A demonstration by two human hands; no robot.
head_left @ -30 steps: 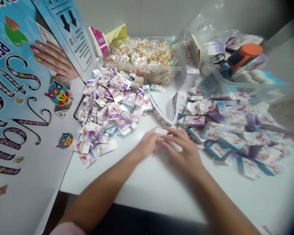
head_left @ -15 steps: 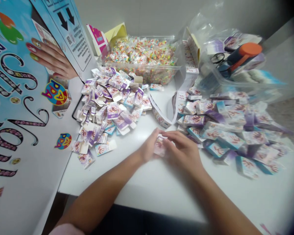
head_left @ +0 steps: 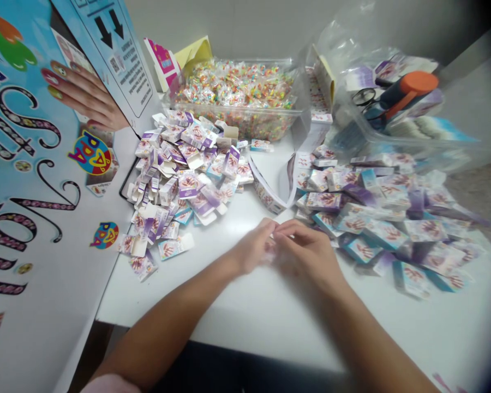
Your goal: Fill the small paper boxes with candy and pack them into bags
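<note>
While both hands meet at the frame's centre, the left hand (head_left: 251, 252) and right hand (head_left: 309, 254) press fingertips together around a small box (head_left: 270, 250), which is now almost hidden between them. Half a second ago its printed face showed plainly between the fingers; a second ago a white flap stood up above them. So the flap seems to have been tucked in and the box closed up, though the blur makes that hard to confirm. Both hands are curled nearly closed, pinching the box from either side just above the bench (head_left: 245, 316).

At centre left lies a heap of open boxes (head_left: 184, 180) with flaps sticking out. On the right spreads a wider pile of closed boxes (head_left: 384, 218), near the right hand. Behind, at upper centre, a clear tub (head_left: 237, 95) holds small colourful packets. At upper right a plastic bag (head_left: 393, 103) covers scissors (head_left: 364, 98) and an orange-handled tool (head_left: 409, 87). A big printed carton (head_left: 36, 164) fills the left of the frame.
</note>
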